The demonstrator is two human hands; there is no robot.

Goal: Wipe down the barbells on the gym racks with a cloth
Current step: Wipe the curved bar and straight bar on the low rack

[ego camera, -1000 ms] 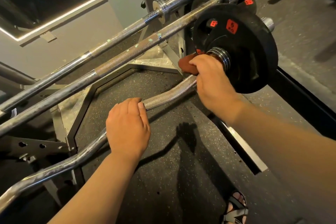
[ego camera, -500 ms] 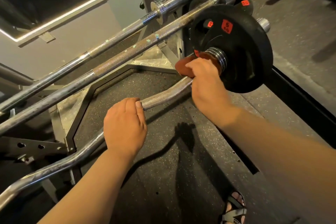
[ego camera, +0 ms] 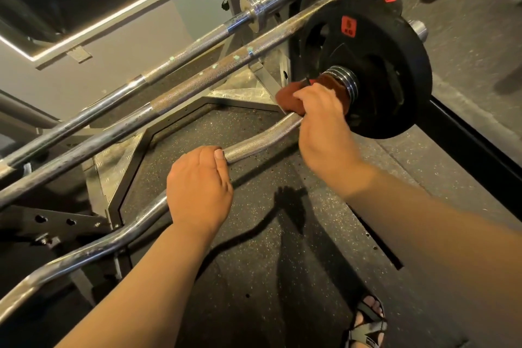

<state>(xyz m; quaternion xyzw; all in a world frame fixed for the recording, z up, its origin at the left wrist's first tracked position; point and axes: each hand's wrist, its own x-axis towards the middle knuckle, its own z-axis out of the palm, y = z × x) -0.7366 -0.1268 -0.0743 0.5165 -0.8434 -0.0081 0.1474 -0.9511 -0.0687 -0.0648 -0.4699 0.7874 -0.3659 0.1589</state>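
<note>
Head view puts the step in hand at the end of the curved chrome curl bar with knurled sections, just inboard of the round black weight plate with a red label. The rust-brown cloth is wrapped round the bar there, touching the ribbed chrome collar that sits against the plate. The right hand has its grip clenched round cloth and bar together. Farther from the plate on the same bar, the left hand has its grip closed over a knurled stretch.

Doing this well probably means a firm left hold so the bar cannot roll. The cloth should twist around the shaft as well as slide, since knurling likely traps grime. The seam at the collar deserves a pass before the cloth is drawn away from the plate.

Two straight steel barbells run side by side behind the curl bar, passing the plate's far side. Below the plate lies speckled black rubber floor, with a diamond-plate steel rack base beside it. Well beyond the plate is a grey wall. A sandalled foot stands on the floor on the plate's near side.
</note>
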